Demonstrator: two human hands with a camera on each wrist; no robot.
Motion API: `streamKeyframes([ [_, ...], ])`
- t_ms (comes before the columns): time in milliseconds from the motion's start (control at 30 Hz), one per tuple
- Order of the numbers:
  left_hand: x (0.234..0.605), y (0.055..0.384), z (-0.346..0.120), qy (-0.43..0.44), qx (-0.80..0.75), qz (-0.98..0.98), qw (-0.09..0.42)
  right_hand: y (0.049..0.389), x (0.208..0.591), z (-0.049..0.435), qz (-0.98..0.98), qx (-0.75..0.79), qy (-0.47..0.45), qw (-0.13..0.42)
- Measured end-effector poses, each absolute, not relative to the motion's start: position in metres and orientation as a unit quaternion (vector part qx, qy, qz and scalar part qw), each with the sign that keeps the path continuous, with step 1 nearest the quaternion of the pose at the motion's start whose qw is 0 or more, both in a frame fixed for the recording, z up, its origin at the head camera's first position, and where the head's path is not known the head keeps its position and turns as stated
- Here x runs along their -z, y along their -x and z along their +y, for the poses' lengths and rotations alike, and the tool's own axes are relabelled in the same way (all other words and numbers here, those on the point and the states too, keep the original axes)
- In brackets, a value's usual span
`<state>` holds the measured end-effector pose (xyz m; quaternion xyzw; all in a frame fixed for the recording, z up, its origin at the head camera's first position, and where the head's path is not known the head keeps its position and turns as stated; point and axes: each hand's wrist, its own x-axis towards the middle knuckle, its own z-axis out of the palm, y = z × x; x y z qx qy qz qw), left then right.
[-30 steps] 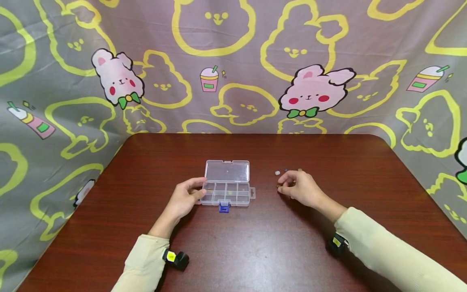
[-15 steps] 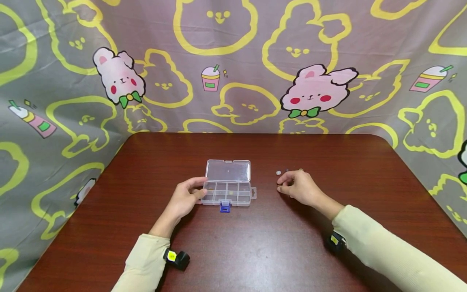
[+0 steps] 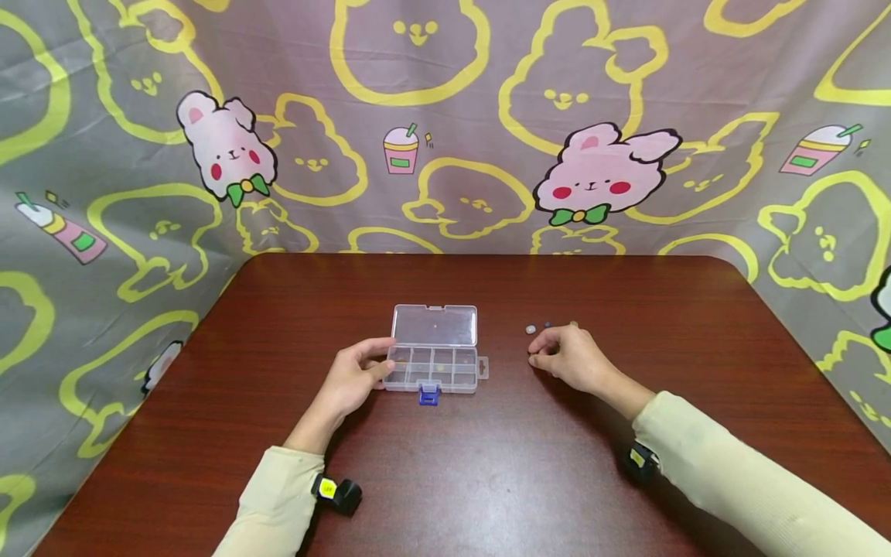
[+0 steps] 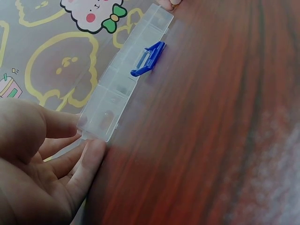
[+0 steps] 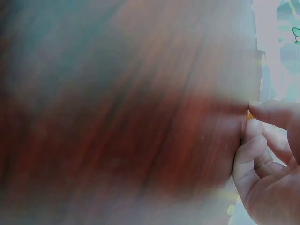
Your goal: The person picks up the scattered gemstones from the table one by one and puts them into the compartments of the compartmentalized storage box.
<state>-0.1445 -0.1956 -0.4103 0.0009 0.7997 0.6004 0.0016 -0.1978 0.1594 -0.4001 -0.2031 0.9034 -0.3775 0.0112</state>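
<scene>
A clear plastic compartment box (image 3: 412,386) lies on the table with its lid (image 3: 435,325) raised at the back. A blue latch (image 3: 428,397) hangs at its front. My left hand (image 3: 351,377) holds the box's left end between thumb and fingers. Right of the box, my right hand (image 3: 574,360) is low over the table with thumb and forefinger together. In the right wrist view these fingertips pinch a small orange piece (image 5: 251,116), mostly hidden; its kind cannot be made out. Tiny bits sit in some compartments, too small to identify.
A small whitish, rounded piece (image 3: 530,329) and a tiny blue one (image 3: 547,325) lie just beyond my right hand. Another yellowish bit (image 3: 574,323) shows behind the knuckles. A patterned curtain (image 3: 459,131) hangs behind the brown table (image 3: 445,480).
A small brown piece showed at my right fingertips one second ago; now the fingers cover it in the head view. The left hand and box stay in place.
</scene>
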Motion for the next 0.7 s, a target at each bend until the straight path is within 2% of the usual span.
streamKeyframes([
  [700, 0.4113, 0.1457, -0.1952, -0.004, -0.599, 0.801, -0.001, 0.1963, 0.4003, 0.1605, 0.898, 0.397, 0.19, 0.021],
])
